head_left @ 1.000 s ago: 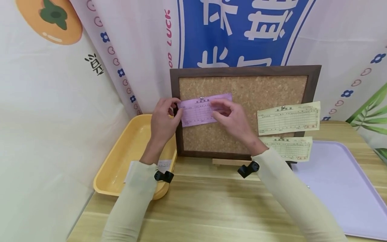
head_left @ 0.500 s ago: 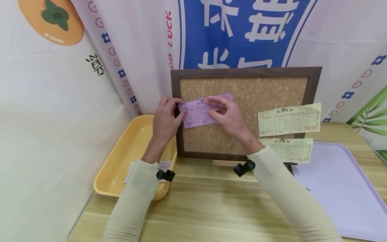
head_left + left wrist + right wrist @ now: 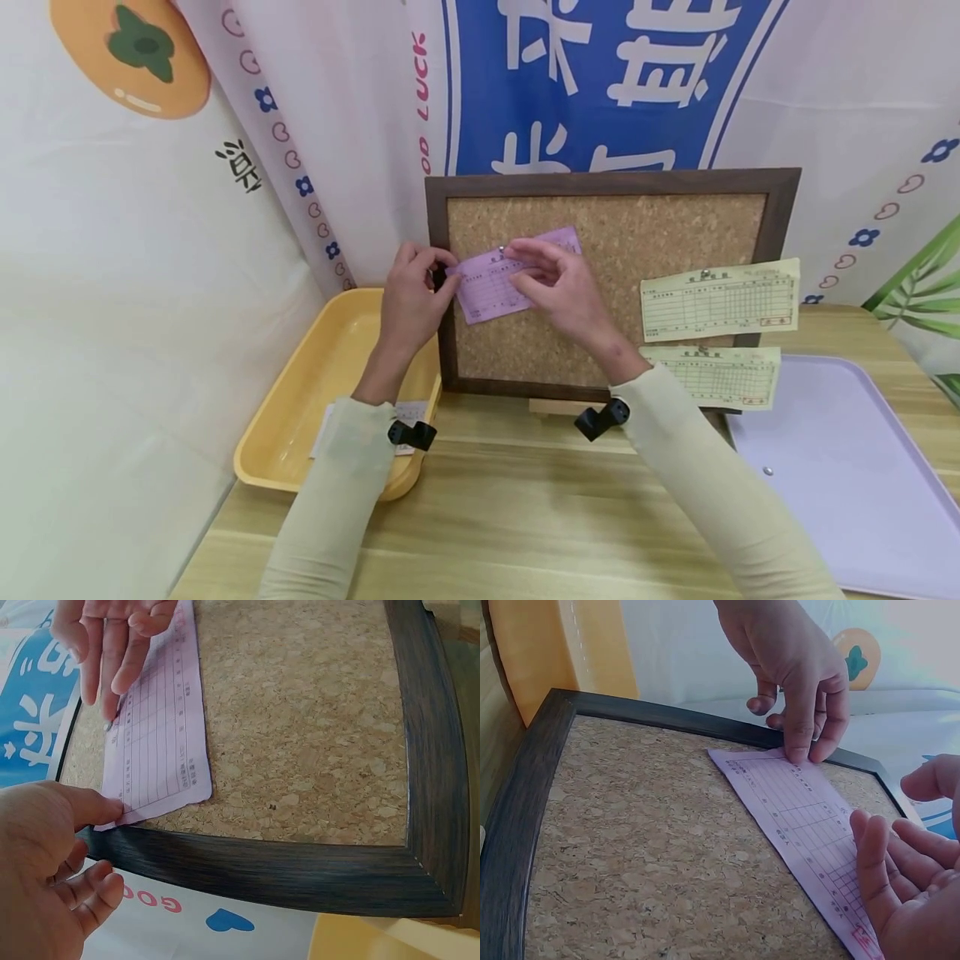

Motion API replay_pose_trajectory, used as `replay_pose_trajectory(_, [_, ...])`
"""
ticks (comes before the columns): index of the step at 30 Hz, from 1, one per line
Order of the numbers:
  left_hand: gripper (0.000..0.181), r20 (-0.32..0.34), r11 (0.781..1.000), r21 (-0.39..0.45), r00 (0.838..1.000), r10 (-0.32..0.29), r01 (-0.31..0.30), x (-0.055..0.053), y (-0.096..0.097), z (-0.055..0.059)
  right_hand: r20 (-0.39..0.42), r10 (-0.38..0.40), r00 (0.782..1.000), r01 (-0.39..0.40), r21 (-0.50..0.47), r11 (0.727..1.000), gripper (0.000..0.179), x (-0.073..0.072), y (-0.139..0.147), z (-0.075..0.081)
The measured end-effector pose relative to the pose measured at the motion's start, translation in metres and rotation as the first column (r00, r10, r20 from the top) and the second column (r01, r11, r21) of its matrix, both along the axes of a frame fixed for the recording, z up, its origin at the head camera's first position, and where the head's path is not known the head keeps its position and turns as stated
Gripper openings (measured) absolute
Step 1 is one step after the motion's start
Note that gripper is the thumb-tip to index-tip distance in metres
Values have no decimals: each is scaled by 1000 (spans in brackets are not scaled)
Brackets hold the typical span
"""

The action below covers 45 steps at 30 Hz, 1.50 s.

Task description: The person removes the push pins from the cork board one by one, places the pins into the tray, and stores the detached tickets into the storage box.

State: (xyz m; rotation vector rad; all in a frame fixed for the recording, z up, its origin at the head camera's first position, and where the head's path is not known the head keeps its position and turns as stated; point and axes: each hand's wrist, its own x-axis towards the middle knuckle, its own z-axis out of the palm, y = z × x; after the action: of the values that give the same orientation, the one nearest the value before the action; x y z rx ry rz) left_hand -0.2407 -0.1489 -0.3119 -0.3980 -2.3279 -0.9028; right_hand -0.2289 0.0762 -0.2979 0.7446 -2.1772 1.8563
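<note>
A pink printed receipt slip (image 3: 486,293) lies tilted on the framed corkboard (image 3: 547,358), its right end higher. A small metal pushpin (image 3: 502,249) sits at its upper edge. My left hand (image 3: 408,296) pinches the slip's upper left corner between thumb and forefinger at the frame, as the right wrist view also shows. My right hand (image 3: 566,292) reaches over the slip's right half with loosely bent fingers. In the left wrist view, one of its fingertips (image 3: 109,711) is right at the pushpin.
Two pale yellow slips (image 3: 720,300) hang pinned at the board's right side, overlapping its frame. A yellow basin (image 3: 300,392) with papers stands on the left. On the right a lilac tray (image 3: 840,500) bears a small pin (image 3: 767,472). A printed curtain (image 3: 360,125) hangs behind.
My right hand has shifted left along the slip to the pushpin. The pink slip has turned a little, its left end lower and right end higher. My left hand keeps its corner.
</note>
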Motion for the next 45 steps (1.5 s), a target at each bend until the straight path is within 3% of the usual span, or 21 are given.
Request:
replay_pose_trajectory(10, [6,-11,992,127,1000,-18,20,0,3,1,-11,-4,1000,4,-16,1000,37,-1,-1,0])
replay_pose_trajectory(18, [6,-21,992,119,999,-31,33,3,3,-1,-26,-41,999,41,5,999,31,-1,0,-1])
replay_pose_trajectory(26, [6,64,984,161,994,-84,72,0,1,1,-37,-55,998,55,-3,998,30,-2,-1,-2])
replay_pose_trajectory(38, [9,163,974,178,972,-169,139,2,-2,6,-45,-65,997,62,-64,996,30,-4,-3,-2])
replay_pose_trajectory(45, [8,212,975,177,962,-170,133,4,-4,9,-37,-93,995,91,-39,995,26,-3,-5,-3])
